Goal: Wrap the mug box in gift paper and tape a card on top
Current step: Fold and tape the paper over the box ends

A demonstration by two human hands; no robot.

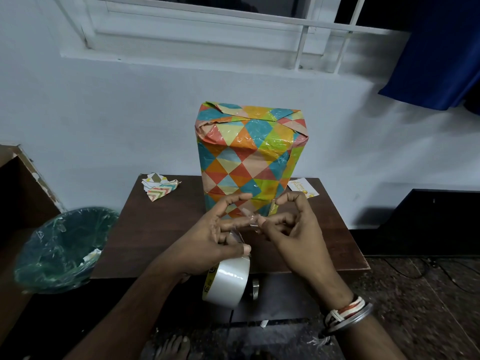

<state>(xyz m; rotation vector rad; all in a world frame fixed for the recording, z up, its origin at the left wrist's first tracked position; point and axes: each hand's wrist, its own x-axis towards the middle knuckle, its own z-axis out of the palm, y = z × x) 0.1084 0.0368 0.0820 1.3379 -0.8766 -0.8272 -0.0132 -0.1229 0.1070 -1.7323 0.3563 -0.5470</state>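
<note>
The mug box [246,157] stands upright on the brown table [161,229], fully covered in colourful triangle-patterned gift paper. A white card [302,188] lies on the table just right of the box. In front of the box my left hand [215,242] holds a roll of clear tape [227,278] with the thumb pressing its loose strip. My right hand [293,229] pinches the free end of the tape strip [253,222], stretched between both hands.
A crumpled scrap of gift paper [159,187] lies at the table's back left. A bin lined with a green bag [62,248] stands left of the table. The white wall and window are behind, a blue curtain [436,53] at upper right.
</note>
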